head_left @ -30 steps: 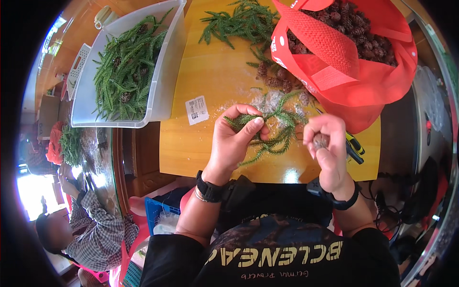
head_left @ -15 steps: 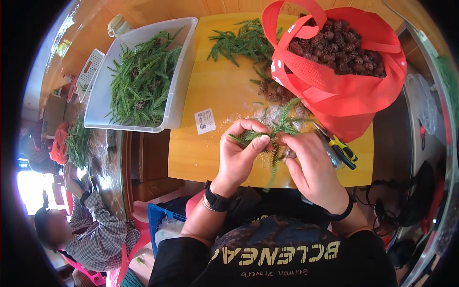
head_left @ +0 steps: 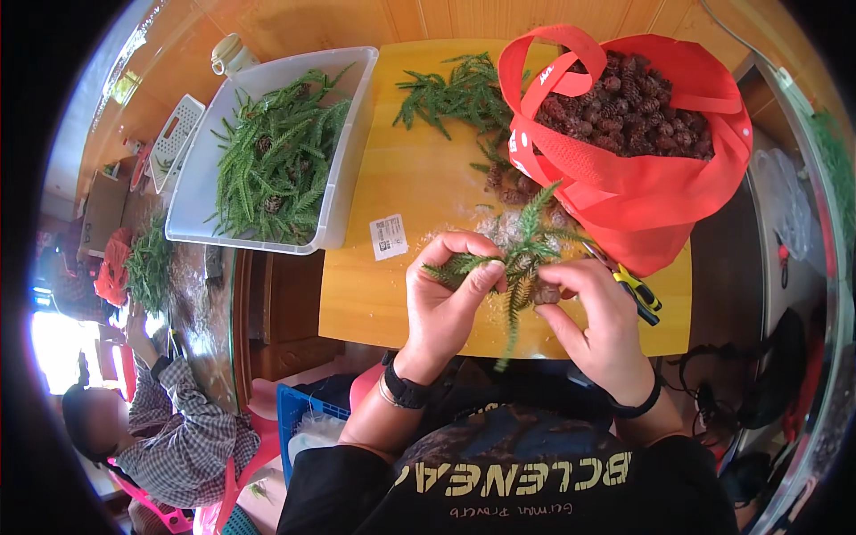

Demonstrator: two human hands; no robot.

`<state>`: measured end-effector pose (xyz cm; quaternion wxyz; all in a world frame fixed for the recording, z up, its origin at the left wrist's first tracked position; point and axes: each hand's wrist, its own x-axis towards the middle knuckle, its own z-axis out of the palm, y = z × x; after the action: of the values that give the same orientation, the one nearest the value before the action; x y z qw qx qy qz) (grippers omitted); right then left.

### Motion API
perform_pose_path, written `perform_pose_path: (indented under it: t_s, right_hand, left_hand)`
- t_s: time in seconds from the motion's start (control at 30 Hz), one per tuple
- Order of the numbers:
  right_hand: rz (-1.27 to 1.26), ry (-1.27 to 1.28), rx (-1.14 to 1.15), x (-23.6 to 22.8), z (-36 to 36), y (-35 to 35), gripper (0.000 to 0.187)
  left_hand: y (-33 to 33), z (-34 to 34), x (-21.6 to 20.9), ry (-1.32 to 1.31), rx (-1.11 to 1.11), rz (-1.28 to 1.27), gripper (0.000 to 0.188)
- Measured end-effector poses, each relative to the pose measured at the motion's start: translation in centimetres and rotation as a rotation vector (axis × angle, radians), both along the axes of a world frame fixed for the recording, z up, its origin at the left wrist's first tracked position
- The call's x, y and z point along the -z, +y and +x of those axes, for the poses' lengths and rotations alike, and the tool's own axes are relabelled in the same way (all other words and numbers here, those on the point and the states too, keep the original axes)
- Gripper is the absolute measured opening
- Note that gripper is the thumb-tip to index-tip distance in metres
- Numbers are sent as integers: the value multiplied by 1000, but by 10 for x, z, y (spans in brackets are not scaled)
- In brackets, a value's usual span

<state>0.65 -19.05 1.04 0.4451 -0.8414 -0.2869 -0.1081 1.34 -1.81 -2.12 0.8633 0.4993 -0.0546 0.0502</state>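
Note:
A green pine sprig (head_left: 532, 245) with several spreading tips is held over the near part of the yellow table. My left hand (head_left: 446, 294) pinches one end between thumb and forefinger. On the other side, my right hand (head_left: 593, 316) has its fingers curled at the sprig's middle. A small brownish lump shows between its thumb and forefinger; I cannot make out what it is. Beyond the hands, a few pine cones (head_left: 513, 192) and loose sprigs (head_left: 459, 94) lie beside a red bag (head_left: 615, 201), which is full of pine cones (head_left: 624, 111). Yellow-and-black pliers (head_left: 637, 294) rest right of my hands.
At the left stands a clear plastic bin (head_left: 357, 152) heaped with sprigs and some cones. White crumbs and a paper label (head_left: 388, 237) lie on the yellow table (head_left: 374, 303). A co-worker in a checked shirt (head_left: 192, 437) sits far left at another table. A blue crate (head_left: 299, 419) is below.
My right hand has shifted a little right and its thumb and forefinger have spread wider. The left hand keeps its pinch on the sprig. The whole view has tilted slightly.

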Motion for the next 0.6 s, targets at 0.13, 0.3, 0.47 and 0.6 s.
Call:
perform_pose_path:
  t_s: [0.13, 0.3, 0.47, 0.6]
  right_hand:
    - [187, 50, 30, 9, -3, 5, 53]
    - [197, -26, 26, 7, 0, 5, 67]
    - [120, 27, 66, -9, -1, 8, 62]
    - [73, 27, 104, -12, -2, 10, 52]
  left_hand:
    - [-1, -5, -3, -82, 44, 49, 12]
    - [-4, -8, -6, -116, 57, 123, 11]
    - [-2, -10, -11, -75, 95, 115, 11]
    - [1, -8, -12, -23, 153, 119, 11]
